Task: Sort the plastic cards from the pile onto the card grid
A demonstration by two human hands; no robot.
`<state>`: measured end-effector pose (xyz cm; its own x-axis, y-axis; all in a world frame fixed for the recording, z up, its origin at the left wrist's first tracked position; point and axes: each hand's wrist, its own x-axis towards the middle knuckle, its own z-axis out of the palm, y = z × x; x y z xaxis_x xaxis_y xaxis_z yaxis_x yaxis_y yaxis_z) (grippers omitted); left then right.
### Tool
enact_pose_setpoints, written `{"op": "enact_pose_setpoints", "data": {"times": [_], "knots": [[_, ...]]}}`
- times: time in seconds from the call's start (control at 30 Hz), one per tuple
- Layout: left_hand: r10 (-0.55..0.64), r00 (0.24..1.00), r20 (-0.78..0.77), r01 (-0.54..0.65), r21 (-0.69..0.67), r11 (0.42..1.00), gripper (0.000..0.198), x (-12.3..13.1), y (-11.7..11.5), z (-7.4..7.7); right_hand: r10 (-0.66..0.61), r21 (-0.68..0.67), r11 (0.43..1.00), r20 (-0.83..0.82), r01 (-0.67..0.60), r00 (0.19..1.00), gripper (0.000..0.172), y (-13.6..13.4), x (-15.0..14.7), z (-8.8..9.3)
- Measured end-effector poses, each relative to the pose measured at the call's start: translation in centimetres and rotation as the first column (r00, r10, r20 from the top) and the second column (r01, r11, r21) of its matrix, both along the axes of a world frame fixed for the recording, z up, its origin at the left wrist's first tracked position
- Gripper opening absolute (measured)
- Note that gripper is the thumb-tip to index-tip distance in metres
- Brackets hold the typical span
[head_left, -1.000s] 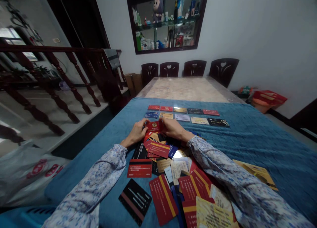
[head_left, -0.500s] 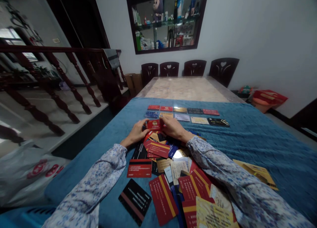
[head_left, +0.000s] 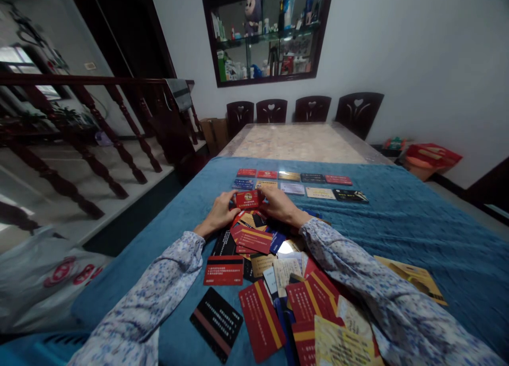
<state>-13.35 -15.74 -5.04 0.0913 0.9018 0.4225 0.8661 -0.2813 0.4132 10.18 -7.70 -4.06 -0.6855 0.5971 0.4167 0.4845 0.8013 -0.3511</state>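
My left hand (head_left: 220, 213) and my right hand (head_left: 281, 205) both pinch one red card (head_left: 247, 199) by its ends, just above a loose heap of cards (head_left: 274, 270) on the blue cloth (head_left: 417, 223). Beyond the red card, two neat rows of cards (head_left: 296, 184) lie flat on the cloth, red, blue, gold, black and pale ones side by side. The heap runs from my hands back toward me, with red, black and yellow cards overlapping between my patterned sleeves.
A yellow card (head_left: 413, 277) lies apart at the right. Past the cloth the marble tabletop (head_left: 298, 142) is bare, with several dark chairs (head_left: 310, 109) behind it. A wooden stair railing (head_left: 99, 116) stands left, a plastic bag (head_left: 43, 276) near left.
The red card and both hands have shifted very slightly forward, toward the rows; otherwise nothing has moved.
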Motion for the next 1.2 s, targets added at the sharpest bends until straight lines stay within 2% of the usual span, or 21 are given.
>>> {"op": "enact_pose_setpoints", "data": {"times": [0.23,0.5,0.67,0.97,1.2], "knots": [[-0.006,0.997,-0.076,0.003,-0.041,0.999,0.057,-0.2,0.1,0.1,-0.02,-0.023,1.0,0.058,0.021,0.998,0.025,-0.4,0.2,0.8],[-0.065,0.972,-0.226,0.048,-0.08,0.996,0.045,-0.4,0.2,1.6,-0.08,-0.003,0.997,0.2,0.082,0.977,0.031,-0.7,0.2,2.2],[-0.093,0.945,-0.313,0.059,-0.118,0.991,0.046,-0.4,0.8,2.6,-0.05,0.031,0.999,0.292,0.043,0.955,0.032,-0.6,0.3,3.6],[-0.103,0.902,-0.42,0.056,-0.122,0.991,0.044,0.6,2.9,4.9,-0.066,0.095,0.995,0.321,0.037,0.945,0.024,1.3,0.7,5.3],[-0.107,0.9,-0.423,0.062,-0.118,0.991,0.038,1.6,5.6,5.7,-0.071,0.071,0.996,0.341,0.05,0.937,0.019,3.6,1.2,6.0]]}}
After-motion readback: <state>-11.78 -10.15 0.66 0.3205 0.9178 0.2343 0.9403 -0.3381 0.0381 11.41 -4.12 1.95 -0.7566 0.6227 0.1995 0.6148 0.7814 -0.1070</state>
